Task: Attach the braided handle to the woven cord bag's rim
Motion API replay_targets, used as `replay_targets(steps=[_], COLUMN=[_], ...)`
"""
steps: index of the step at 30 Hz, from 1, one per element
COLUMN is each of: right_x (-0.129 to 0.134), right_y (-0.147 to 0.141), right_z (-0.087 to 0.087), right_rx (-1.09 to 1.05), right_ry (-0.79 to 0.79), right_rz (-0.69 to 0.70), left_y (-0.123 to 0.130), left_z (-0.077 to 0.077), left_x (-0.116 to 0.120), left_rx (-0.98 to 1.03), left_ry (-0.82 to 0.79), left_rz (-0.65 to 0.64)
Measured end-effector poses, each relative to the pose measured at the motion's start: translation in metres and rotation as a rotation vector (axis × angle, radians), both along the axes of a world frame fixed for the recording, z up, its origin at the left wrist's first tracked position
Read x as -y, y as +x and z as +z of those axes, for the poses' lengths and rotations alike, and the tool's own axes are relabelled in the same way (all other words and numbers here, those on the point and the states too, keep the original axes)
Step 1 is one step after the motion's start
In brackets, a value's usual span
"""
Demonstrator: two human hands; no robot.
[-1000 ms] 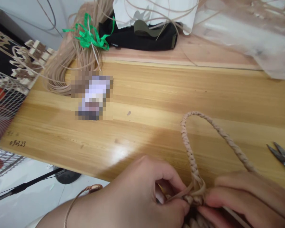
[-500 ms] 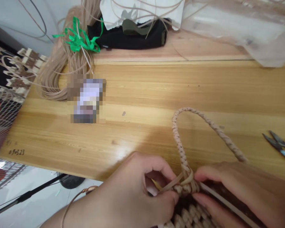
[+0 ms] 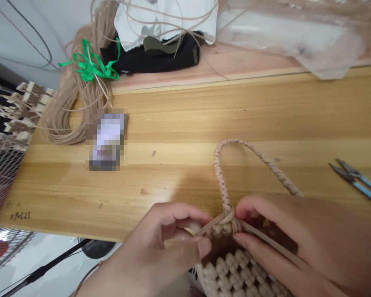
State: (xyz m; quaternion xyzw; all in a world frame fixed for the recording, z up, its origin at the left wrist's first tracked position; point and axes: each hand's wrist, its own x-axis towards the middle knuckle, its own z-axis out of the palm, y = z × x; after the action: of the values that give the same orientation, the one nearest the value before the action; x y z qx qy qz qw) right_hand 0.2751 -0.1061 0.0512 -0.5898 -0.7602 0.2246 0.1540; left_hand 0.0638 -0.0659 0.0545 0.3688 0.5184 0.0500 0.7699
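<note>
A woven beige basket bag (image 3: 235, 270) is at the bottom of the view, its braided handle (image 3: 218, 165) arching up over the table. At the left foot of the handle, a flat beige cord is looped round the rim. My left hand (image 3: 173, 243) pinches one cord strand (image 3: 213, 224) between thumb and forefinger, left of that loop. My right hand (image 3: 297, 235) is closed round the rim just right of the handle's foot, thumb and forefinger at the knot. Another cord strand (image 3: 272, 243) runs from there under the right hand. The handle's other end is hidden behind this hand.
Blue-handled thread snips (image 3: 358, 181) lie at the right. A phone (image 3: 108, 140), blurred out, rests at the left beside a coil of beige cord (image 3: 58, 123) tied with green ribbon (image 3: 92, 66). A black pouch (image 3: 154, 57) and plastic wrap (image 3: 297, 41) are at the back.
The view has shifted, and the bag shows more of its woven side. My left hand has drawn slightly away from the knot with the strand, which looks straighter.
</note>
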Motion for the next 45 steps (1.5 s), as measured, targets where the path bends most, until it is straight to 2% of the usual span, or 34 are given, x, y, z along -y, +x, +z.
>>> replay_targets(steps=[4,9,13,19,26,30,37,42,45], right_x=[-0.008,-0.009,-0.006,-0.007,-0.003,-0.002,-0.007,-0.009,-0.006], right_y=[-0.002,-0.003,-0.004,-0.004,-0.003,-0.001,-0.005,-0.005,-0.002], right_z=[0.003,0.001,0.0,-0.003,-0.006,-0.004,-0.005,-0.003,-0.004], right_rx=[-0.036,-0.033,-0.016,-0.056,-0.041,-0.062,-0.046,-0.053,-0.066], right_ry=[-0.038,-0.015,0.067,0.022,-0.007,-0.008,0.021,-0.039,-0.053], right_rz=[0.004,0.015,0.062,0.076,0.093,0.069,0.077,0.051,0.05], left_y=[-0.008,-0.015,-0.011,-0.002,-0.014,-0.009,-0.001,-0.008,-0.008], left_z=[0.003,-0.002,-0.005,0.001,-0.005,-0.003,0.0,-0.006,-0.006], left_x=[0.012,0.021,0.019,0.015,0.024,0.025,0.022,0.027,0.028], left_rx=[-0.091,-0.042,-0.024,-0.005,-0.008,-0.015,0.126,0.059,0.091], left_ry=[0.11,0.134,0.206,0.261,0.232,0.274,0.251,0.311,0.31], left_rz=[0.051,-0.058,-0.082,-0.052,-0.068,-0.031,-0.002,-0.09,-0.095])
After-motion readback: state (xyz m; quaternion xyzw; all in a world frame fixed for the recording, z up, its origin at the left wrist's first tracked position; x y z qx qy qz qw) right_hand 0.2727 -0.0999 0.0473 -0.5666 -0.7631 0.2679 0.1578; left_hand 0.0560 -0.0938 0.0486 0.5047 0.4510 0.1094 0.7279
